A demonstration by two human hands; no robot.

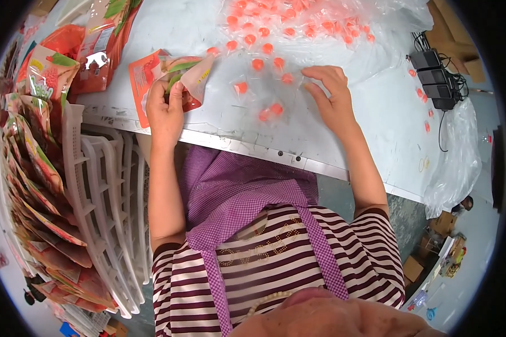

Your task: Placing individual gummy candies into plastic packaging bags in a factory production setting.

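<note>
My left hand (164, 106) grips an orange and green printed pouch (177, 76) by its lower edge, with the pouch mouth held open toward the right. My right hand (331, 92) lies spread on the white table (253, 135), its fingers on small clear-wrapped orange candies (275, 84) scattered there. A larger heap of the same wrapped candies (298, 22) lies on clear plastic sheeting farther back. Between the two hands several loose candies rest on the table.
A white plastic crate (104, 191) at my left holds a row of filled printed pouches (36, 185). More pouches (95, 48) lie at the table's back left. Black boxes with cables (433, 78) sit at the right, beside hanging plastic sheeting (458, 163).
</note>
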